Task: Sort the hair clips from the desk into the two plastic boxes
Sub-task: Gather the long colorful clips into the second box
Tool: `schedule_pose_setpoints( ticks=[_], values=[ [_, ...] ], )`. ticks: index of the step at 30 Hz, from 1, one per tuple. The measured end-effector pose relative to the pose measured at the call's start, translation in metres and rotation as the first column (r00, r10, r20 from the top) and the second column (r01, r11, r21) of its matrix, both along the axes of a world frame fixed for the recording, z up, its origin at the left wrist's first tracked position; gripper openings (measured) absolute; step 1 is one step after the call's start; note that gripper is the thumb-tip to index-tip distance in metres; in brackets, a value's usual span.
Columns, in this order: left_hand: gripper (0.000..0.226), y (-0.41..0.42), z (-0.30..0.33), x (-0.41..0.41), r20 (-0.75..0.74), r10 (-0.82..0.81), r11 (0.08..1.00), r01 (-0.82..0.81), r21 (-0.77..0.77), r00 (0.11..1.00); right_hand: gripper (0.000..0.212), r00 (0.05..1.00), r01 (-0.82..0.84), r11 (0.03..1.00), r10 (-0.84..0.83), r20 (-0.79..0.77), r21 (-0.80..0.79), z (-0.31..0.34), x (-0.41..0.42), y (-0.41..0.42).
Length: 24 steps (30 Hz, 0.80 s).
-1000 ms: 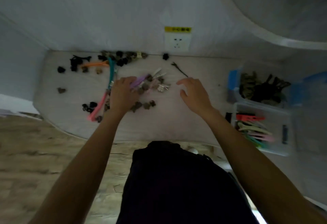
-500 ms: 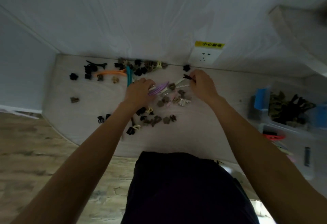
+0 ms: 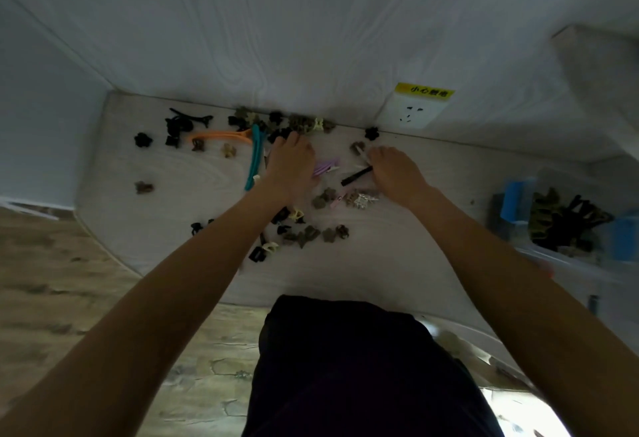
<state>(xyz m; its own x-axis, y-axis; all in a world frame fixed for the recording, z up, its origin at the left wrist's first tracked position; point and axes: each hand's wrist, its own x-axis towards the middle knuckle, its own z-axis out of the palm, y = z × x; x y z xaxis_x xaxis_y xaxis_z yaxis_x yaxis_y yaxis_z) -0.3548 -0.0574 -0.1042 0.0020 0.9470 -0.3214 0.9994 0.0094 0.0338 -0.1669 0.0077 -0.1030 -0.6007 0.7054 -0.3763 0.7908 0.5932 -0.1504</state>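
Note:
Hair clips lie scattered over the pale desk (image 3: 145, 167). My left hand (image 3: 290, 163) is curled over purple long clips (image 3: 325, 166), with a teal long clip (image 3: 255, 156) just left of it and an orange one (image 3: 221, 135) behind. My right hand (image 3: 394, 170) grips a black long clip (image 3: 356, 175) that sticks out leftward from its fingers. Small brown and black claw clips (image 3: 311, 234) lie near my forearms. A clear box with blue latches (image 3: 515, 201) at the right holds dark claw clips. A second clear box (image 3: 594, 284) in front of it is mostly out of frame.
A wall socket with a yellow label (image 3: 415, 108) sits on the back wall behind my right hand. More claw clips (image 3: 304, 124) line the desk's back edge. The desk's rounded front edge (image 3: 114, 257) drops to a wooden floor at the left.
My right hand has taken up the black long clip near the back wall and drawn it toward the middle. My left hand has shifted further back over the purple clips. The view has panned left.

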Motion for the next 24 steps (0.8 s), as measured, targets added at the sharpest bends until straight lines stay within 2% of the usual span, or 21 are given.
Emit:
schedule_pose_setpoints(
  ticks=[4,9,13,16,18,20,24],
  values=[
    [0.050,0.005,-0.003,0.000,-0.007,0.013,1.000,-0.013,0.020,1.000,0.028,0.989,0.145,0.989,-0.145,-0.014,-0.010,0.003,0.013,0.002],
    [0.039,0.005,-0.006,0.000,0.048,0.007,0.997,-0.011,0.079,0.999,0.026,0.970,0.230,0.973,-0.230,-0.071,-0.012,0.010,0.019,0.000],
    [0.032,0.009,-0.005,0.000,0.052,-0.013,0.996,0.009,0.087,0.999,0.028,0.958,0.275,0.955,-0.263,-0.116,0.109,0.015,0.018,0.002],
    [0.033,0.010,-0.011,-0.003,0.103,-0.023,0.990,0.009,0.140,0.994,0.037,0.968,0.218,0.972,-0.204,-0.144,0.084,0.021,0.015,0.002],
    [0.042,0.010,-0.012,-0.007,0.176,-0.014,0.978,-0.023,0.209,0.984,0.047,0.995,0.064,0.998,-0.062,-0.078,0.022,0.019,0.009,-0.001],
    [0.049,0.007,-0.009,-0.011,0.292,-0.013,0.961,-0.068,0.268,0.956,0.051,1.000,-0.012,1.000,0.012,-0.025,-0.013,0.014,0.003,-0.003],
    [0.030,-0.006,0.012,-0.018,0.636,0.037,0.923,-0.271,0.274,0.771,0.044,0.999,0.046,0.997,-0.046,0.010,-0.057,0.003,-0.002,-0.001]
  ],
)
